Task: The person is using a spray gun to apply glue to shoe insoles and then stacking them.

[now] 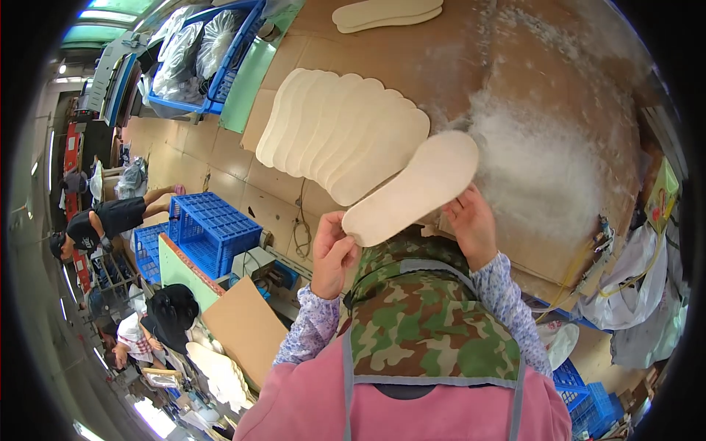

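Note:
A cream-coloured insole [412, 187] is held at a slant above the front edge of the work table. My left hand [332, 256] pinches its narrower end between thumb and fingers. At the wider end, my right hand [473, 226] has its fingers bent against the lower edge of the same insole, with the fingertips partly hidden. Just beyond it, a fanned row of overlapping insoles [323, 121] lies on the brown cardboard table top [460, 73]. Another small stack of insoles [387, 12] rests at the far edge.
White dust [533, 169] covers the table's right side. A blue crate [220, 95] of plastic bags stands at far left, and blue baskets [217, 228] sit on the floor nearer. Two people work further left. White plastic bags [625, 279] hang at the right edge.

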Available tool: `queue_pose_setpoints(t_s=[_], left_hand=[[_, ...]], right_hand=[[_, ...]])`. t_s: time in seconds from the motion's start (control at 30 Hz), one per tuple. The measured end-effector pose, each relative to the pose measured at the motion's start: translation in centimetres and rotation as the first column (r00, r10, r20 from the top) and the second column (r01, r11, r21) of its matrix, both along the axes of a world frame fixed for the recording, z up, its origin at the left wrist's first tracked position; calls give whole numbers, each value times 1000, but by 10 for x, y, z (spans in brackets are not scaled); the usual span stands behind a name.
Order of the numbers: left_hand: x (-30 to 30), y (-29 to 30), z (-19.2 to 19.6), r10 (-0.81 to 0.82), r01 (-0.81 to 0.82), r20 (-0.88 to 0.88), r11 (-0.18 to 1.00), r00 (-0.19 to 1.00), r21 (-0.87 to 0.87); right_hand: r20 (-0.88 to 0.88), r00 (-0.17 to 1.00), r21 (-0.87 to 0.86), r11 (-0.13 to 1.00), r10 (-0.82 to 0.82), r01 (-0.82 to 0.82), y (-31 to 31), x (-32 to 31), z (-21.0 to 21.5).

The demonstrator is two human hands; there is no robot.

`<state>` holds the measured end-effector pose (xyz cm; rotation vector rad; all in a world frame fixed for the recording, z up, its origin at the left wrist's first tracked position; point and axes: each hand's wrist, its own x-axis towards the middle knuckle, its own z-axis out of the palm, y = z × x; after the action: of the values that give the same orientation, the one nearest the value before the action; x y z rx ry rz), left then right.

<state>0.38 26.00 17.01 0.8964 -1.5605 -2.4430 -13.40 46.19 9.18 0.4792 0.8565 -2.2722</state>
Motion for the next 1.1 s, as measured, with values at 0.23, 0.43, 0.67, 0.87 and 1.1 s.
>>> queue_pose_setpoints(t_s=[0.23, 0.43, 0.67, 0.87, 1.1], left_hand=[[16, -61, -80, -6, 14, 79, 995, 997, -97], [2, -85, -130, -79, 225, 238, 692, 968, -686], [35, -151, -166, 97, 150, 385, 812, 918, -563], [-15, -234, -181, 545, -531, 199, 838, 814, -123], [-31, -260, -163, 540, -574, 228, 808, 810, 128]], right_hand=[[-21, 1000, 294, 956, -11, 16, -79, -2, -60], [-109, 983, 566, 804, -144, 181, -110, 7, -75], [-23, 996, 686, 726, 84, -45, -121, 57, -38], [284, 942, 402, 870, 179, -286, -147, 70, -55], [277, 951, 336, 914, 134, -227, -155, 69, -45]])
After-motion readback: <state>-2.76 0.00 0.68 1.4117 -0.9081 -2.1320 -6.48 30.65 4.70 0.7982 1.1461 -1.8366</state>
